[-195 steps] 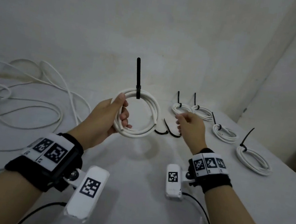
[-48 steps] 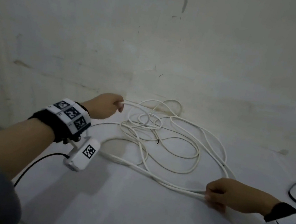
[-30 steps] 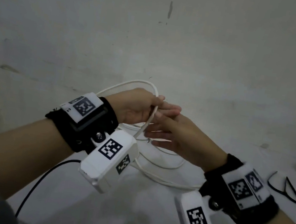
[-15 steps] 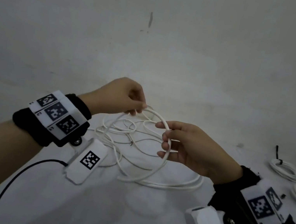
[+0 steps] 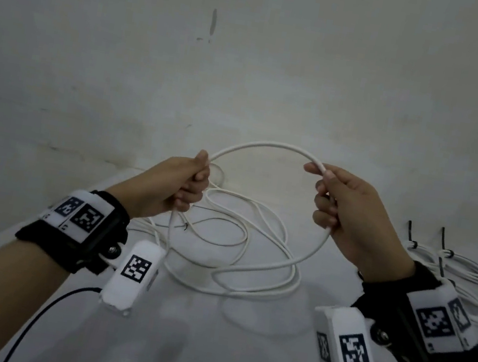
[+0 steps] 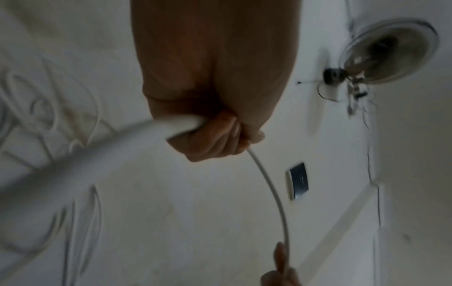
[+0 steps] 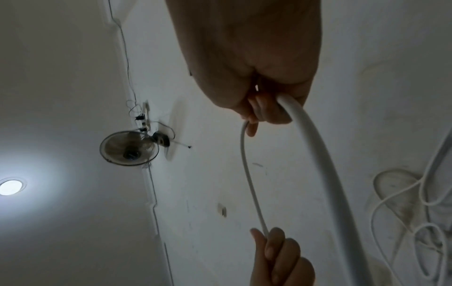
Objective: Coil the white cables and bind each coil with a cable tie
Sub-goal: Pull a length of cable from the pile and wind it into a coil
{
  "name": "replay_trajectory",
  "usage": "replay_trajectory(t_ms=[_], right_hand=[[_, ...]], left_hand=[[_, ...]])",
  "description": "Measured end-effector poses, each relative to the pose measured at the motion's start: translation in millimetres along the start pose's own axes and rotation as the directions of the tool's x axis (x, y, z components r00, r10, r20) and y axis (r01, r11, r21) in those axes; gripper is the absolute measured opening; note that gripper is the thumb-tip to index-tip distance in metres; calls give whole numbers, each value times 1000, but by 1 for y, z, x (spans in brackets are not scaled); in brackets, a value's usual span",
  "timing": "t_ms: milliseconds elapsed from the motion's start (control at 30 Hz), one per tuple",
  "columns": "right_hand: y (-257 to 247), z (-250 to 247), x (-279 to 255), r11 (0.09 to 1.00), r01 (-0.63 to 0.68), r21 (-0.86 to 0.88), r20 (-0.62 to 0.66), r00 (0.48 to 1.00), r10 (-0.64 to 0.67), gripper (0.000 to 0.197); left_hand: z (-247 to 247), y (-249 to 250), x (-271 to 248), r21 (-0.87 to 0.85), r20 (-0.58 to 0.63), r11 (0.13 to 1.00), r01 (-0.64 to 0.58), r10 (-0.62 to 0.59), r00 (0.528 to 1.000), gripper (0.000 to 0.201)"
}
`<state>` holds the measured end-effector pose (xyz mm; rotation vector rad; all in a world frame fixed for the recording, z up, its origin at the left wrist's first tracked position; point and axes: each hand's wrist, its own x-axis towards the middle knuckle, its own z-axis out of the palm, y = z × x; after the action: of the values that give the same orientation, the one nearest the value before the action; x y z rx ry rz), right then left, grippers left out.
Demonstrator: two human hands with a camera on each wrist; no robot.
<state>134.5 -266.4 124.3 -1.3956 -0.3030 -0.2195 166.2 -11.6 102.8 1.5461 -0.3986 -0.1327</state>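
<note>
- A person's two hands hold one white cable [image 5: 268,146] up above a pale table [image 5: 205,347], seen from a head camera looking down.
- The left hand [image 5: 174,184] is a closed fist around the cable, thumb on top; the cable leaves the bottom of the fist and drops to the table.
- The right hand [image 5: 342,209] grips the cable too, its fingers curled round it and its thumb and forefinger pinching it at the top.
- Between the hands the cable rises in a smooth arch, like the upper half of a hoop.
- Below the right hand it curves down and back to the left, joining a loose tangle of loops [image 5: 237,243] lying on the table (some loops cross over each other).
- At the far right edge of the table lie finished coils [image 5: 455,268], each bound with a black tie [image 5: 410,234] whose tail sticks up.
- The wrist cameras, looking upward, show a wall fan [image 7: 129,148] and a lit ceiling lamp [image 7: 11,187].
</note>
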Motion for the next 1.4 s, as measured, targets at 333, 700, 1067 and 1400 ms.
replay_trajectory(t_ms=[333,700,1067,1400], right_hand=[[33,-42,-18,964,-230,131,-38,971,237,14],[38,-63,-38,456,225,-861,248,969,-9,18],[23,1,-37,114,720,-684,729,680,77,27],[25,-21,-15,419,627,-657,657,749,-92,13]], left_hand=[[6,-24,40,-804,349,573,160,237,906,52],[37,-18,52,-676,-41,730,-103,103,994,39],[106,-44,55,-496,107,866,58,-6,994,42],[102,-82,38,-276,27,959,-59,69,997,39]])
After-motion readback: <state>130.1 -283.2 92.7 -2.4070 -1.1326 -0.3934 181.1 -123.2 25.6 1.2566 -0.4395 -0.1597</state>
